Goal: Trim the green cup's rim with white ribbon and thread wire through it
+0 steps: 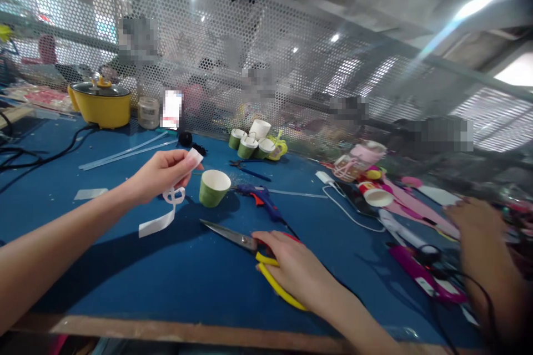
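Observation:
My left hand [172,172] pinches a white ribbon [157,224] between thumb and fingers. One end sticks up past the thumb, and the rest hangs curled below the hand. My right hand [287,266] is closed around the scissors [233,237], which have yellow and red handles. Their blades look shut and point left, low over the blue table. A green paper cup [214,188] with a white inside stands upright just right of my left hand. Behind the scissors lies a blue glue gun [262,198] with a red trigger.
Several small green cups [248,147] stand near the mesh screen [233,66], behind dark pliers [252,169]. Clear glue sticks [125,151] and a yellow electric pot [101,104] are at left. Another person's hand [477,219] reaches in at right, near a purple power strip [425,274].

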Tool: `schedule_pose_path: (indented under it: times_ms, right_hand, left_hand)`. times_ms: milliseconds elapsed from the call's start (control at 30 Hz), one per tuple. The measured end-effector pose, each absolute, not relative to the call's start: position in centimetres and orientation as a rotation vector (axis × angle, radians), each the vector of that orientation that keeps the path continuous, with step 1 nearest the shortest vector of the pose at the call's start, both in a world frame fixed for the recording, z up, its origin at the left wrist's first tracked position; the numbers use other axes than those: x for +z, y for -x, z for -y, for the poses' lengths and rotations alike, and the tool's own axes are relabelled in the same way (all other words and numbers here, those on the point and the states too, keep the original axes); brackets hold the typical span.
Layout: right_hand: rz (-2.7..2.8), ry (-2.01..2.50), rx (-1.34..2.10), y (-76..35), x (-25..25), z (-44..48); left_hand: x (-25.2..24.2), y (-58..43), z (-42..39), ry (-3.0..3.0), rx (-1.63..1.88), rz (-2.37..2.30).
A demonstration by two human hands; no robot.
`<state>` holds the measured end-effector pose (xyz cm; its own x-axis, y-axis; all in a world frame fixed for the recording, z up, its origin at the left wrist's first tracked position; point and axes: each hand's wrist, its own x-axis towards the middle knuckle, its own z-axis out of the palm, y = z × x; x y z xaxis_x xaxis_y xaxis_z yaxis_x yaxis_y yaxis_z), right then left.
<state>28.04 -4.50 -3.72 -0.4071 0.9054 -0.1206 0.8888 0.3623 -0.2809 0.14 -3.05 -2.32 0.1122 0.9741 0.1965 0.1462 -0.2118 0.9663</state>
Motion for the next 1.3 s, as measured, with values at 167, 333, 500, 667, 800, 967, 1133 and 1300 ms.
schedule_pose_path:
  times_ms: [167,333,500,667,800,967,1133,1300]
  right_hand:
    - [2.716,1.477,0.29,-27.0,-3.2,4.1]
    - [2.5,1.233,0.585,-22.7,-2.3,3.5]
    - [2.315,1.112,0.83,-18.4,-4.1,2.9]
    - [2.19,1.038,0.946,-18.0,-5.2,2.5]
    - [2.181,1.093,0.943,-18.8,-4.8,2.6]
    - [2.213,1.079,0.798,-20.1,-2.9,3.0]
    - [2.211,1.08,0.716,-21.6,-1.6,3.0]
    - [2.229,1.158,0.768,-22.1,-2.6,2.7]
  left_hand:
    - [-2.8,-1.2,3.0,-1.489,1.202,-1.131]
    - [-3.5,-3.2,3.1,-1.343,1.218,-1.022]
    - [-3.8,-4.1,3.2,-1.271,1.192,-0.974]
    - [-2.9,-2.7,3.1,-1.694,1.069,-0.996]
    - [-2.1,0.8,1.8,-2.047,0.832,-1.319]
    - [-2.9,4.2,0.9,-2.188,0.15,-1.817]
    - [-4.3,4.2,1.8,-2.285,-0.1,-1.846]
    - [-5.1,5.3,0.8,-2.222,-0.193,-1.877]
